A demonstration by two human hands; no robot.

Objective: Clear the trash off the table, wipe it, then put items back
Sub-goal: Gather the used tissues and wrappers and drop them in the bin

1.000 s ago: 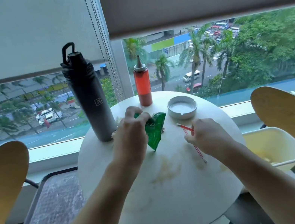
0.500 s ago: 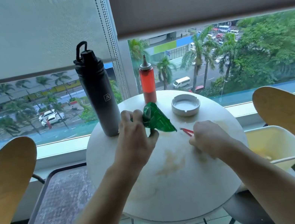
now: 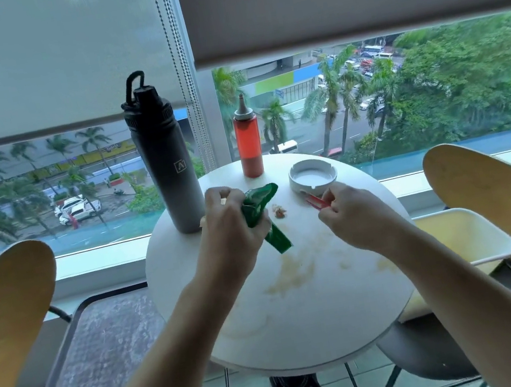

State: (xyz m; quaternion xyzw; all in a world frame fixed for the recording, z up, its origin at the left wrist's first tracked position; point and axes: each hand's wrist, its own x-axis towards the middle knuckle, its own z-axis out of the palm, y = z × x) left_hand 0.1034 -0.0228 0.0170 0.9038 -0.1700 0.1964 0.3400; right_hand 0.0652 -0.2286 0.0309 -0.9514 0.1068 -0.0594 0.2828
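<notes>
A crumpled green plastic wrapper (image 3: 263, 214) was clenched in the left hand (image 3: 232, 231) above the round white surface (image 3: 303, 314), toward twelve o'clock; thin red straws (image 3: 316, 202) were pinched by the right hand (image 3: 355, 216), at one o'clock.

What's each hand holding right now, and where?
Left hand grips the green wrapper around its middle. Right hand pinches the red straws at one end.

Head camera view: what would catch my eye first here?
Two bare hands work over a stained round white table by the window. The left hand grips a crumpled green wrapper; the right hand pinches red straws. Behind them stand a tall dark flask and a red sauce bottle.
</notes>
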